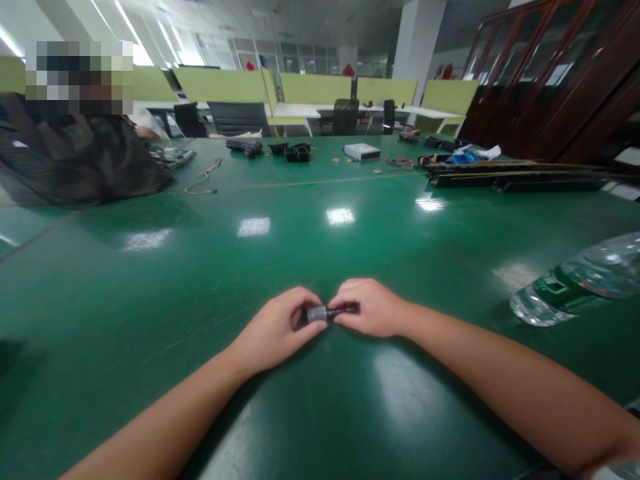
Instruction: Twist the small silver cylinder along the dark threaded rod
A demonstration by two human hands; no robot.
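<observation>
A small grey cylinder with a thin dark shaft-like end (317, 313) lies level between my two hands, just above or on the green tabletop; its exact kind is too small to make out. My left hand (280, 327) curls around its grey body, thumb along the near side and fingers on the far side. From the right, my right hand (369, 308) is closed in a pinch at the dark, thin end. Part of the piece is covered by my right fingers.
A clear plastic water bottle (575, 283) lies on its side at right. Black strips (515, 177), a white box (361, 152), black parts (297, 152) and a cable (203, 177) sit along the far side. At far left are a dark bag (80, 157) and a person.
</observation>
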